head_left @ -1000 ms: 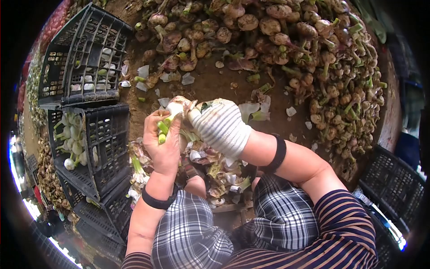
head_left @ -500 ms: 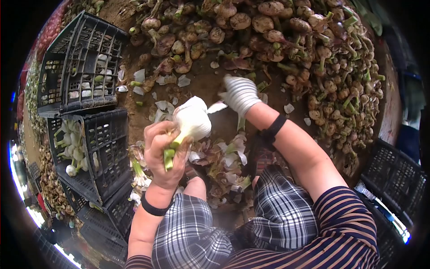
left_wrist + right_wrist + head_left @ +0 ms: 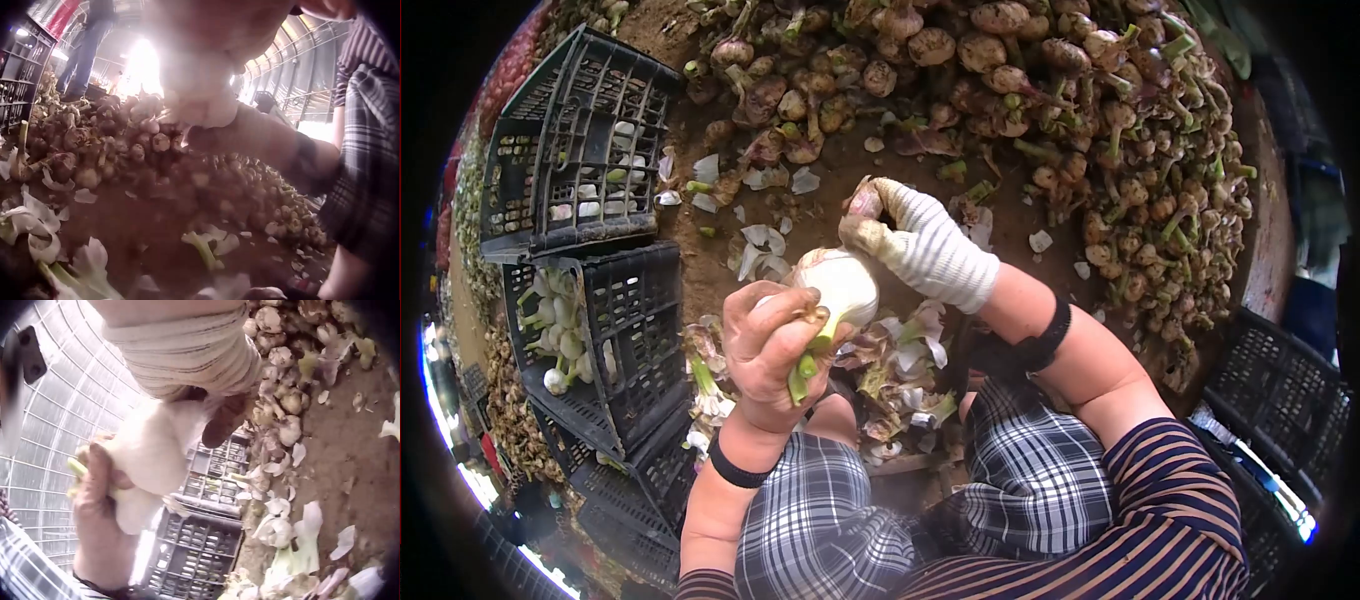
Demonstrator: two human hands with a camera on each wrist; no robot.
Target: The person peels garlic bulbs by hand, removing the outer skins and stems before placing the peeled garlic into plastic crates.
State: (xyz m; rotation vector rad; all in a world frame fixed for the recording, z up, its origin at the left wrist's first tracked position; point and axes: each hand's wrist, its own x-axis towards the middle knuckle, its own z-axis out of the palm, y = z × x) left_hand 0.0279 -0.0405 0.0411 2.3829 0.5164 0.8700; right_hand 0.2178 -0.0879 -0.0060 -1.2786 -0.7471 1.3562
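Holds white garlic (image 3: pixel 850 285) in left grip (image 3: pixel 772 342); curls gloved right grip (image 3: pixel 922 245) just beside it, cannot tell whether around anything.

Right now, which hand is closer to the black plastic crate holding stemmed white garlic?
Left. In the head view, the bare left hand is right of the crate, apart; the gloved right hand is farther right.

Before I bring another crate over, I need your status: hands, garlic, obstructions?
Left hand gripping white garlic bulb. Gloved right hand close beside it, contact unclear. Loose garlic skins below, none seen blocking.
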